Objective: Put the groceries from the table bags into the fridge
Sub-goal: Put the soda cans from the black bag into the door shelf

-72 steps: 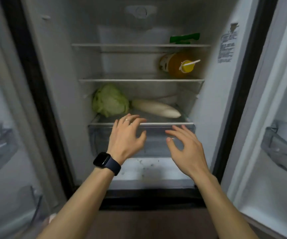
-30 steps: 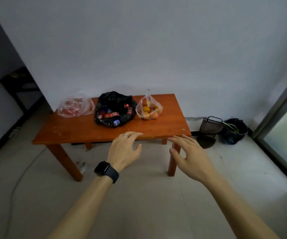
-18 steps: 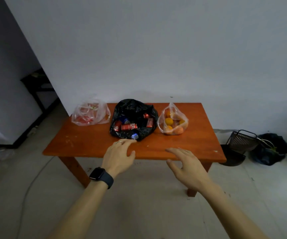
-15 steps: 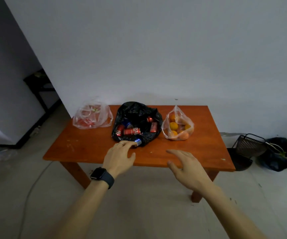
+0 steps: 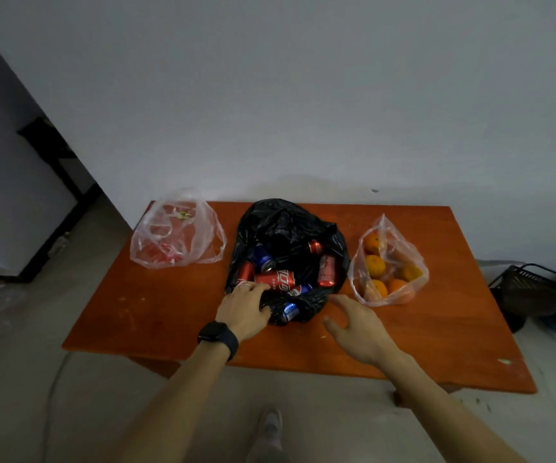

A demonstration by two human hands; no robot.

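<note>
Head view.

Item: left hand, dark watch on wrist. Fingers bent over near-left rim of black bag, touching the plastic. Grasping it or merely resting on it: cannot tell.

Item: right hand. Fingers released and spread, holding nothing, hovering above bench, just right of the black bag's near edge.

Item: black bag, open-mouthed, on bench directly ahead of left fingers. Holds cans lying loose. Red can just beyond left fingertips. Blue can between the two hands, beside left thumb.

Item: clear bag of oranges, on bench ahead and right of right fingers, just beside black bag.

Item: clear bag with red contents, on bench well left of left fingers, apart from black bag.

Off bench: wire basket on floor far right of right fingers. Shoe on floor below, between forearms.
</note>
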